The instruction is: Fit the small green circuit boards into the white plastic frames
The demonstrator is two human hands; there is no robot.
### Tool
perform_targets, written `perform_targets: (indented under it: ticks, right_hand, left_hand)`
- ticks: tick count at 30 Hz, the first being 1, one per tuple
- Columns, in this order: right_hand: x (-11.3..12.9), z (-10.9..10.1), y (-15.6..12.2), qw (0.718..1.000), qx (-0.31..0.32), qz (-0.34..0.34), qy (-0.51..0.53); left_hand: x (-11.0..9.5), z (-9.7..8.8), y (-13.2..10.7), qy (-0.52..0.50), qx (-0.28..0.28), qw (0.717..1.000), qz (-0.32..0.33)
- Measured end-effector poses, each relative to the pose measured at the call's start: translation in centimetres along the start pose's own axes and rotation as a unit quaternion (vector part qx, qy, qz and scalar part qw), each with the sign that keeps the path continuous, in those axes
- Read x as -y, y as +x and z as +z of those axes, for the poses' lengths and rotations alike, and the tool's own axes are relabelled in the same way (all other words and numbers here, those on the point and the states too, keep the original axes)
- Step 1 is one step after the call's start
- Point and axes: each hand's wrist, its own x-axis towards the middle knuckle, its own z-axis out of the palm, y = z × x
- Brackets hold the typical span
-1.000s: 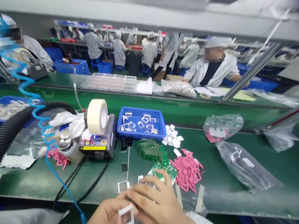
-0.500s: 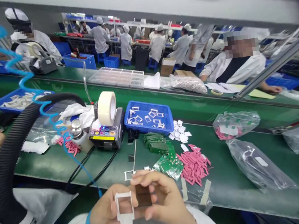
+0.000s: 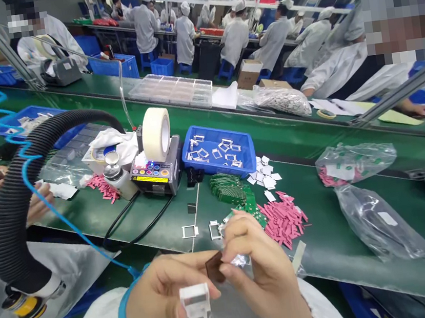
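Observation:
In my left hand (image 3: pixel 152 298), the fingers pinch a small white plastic frame (image 3: pixel 193 291), tilted so its open window looks narrow. My right hand (image 3: pixel 266 266) grips a small dark translucent panel (image 3: pixel 214 268) by its edge, close to the left fingertips. Something clear and shiny (image 3: pixel 242 261) shows beside the right fingers; I cannot tell what it is. Just beyond my hands, a white frame (image 3: pixel 196 230) and a second white frame (image 3: pixel 215 223) lie on the green bench. Green circuit boards (image 3: pixel 226 188) and a heap of pink strips (image 3: pixel 284 220) lie past my right hand.
A tape dispenser (image 3: pixel 156 173) stands beyond, beside a blue tray (image 3: pixel 219 167) of white frames. White pieces (image 3: pixel 264 176) lie near it. A black hose (image 3: pixel 2 231) and coiled blue cord (image 3: pixel 24 172) cross the left. A co-worker's hand (image 3: pixel 40 203) is there. Plastic bags (image 3: pixel 383 225) lie right.
The white frame has tipped in my left hand. My right hand has moved right and turned the dark panel edge-on. The view has shifted, and the neighbour's hands show more at left.

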Motion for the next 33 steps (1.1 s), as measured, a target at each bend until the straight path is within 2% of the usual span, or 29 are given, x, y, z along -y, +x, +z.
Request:
perform_targets:
  ticks: [3, 8, 17, 22, 25, 27, 30, 33]
  right_hand:
    - [0.6, -0.2, 0.0, 0.999, 0.004, 0.004, -0.050]
    - [0.8, -0.3, -0.7, 0.998, 0.002, 0.028, -0.054]
    - [0.1, -0.2, -1.3, 0.997, 0.004, 0.045, -0.068]
    - [-0.4, -0.4, -1.3, 0.993, 0.032, 0.060, -0.092]
    - [-1.3, 0.0, -1.3, 0.990, 0.052, 0.077, -0.109]
    - [-2.0, 0.6, -1.3, 0.984, 0.039, 0.073, -0.159]
    - [-2.6, 1.3, -1.7, 0.973, 0.002, 0.037, -0.228]
    - [-2.8, 0.9, -3.3, 0.981, -0.003, 0.039, -0.192]
  left_hand:
    - [0.0, -0.5, -0.1, 0.101, 0.049, 0.994, 0.012]
    - [0.2, -0.9, 0.0, 0.144, 0.096, 0.984, 0.030]
    - [0.6, -1.1, 0.2, 0.165, 0.097, 0.981, 0.027]
    - [0.9, -1.2, 0.4, 0.135, 0.082, 0.987, 0.025]
    - [1.5, -0.9, 0.7, 0.085, 0.033, 0.996, -0.017]
    - [2.4, -0.9, 1.1, -0.011, -0.043, 0.998, -0.047]
    - [4.3, -1.1, 1.6, -0.188, -0.148, 0.968, -0.077]
    - [5.4, -1.6, 2.0, -0.280, -0.162, 0.941, -0.101]
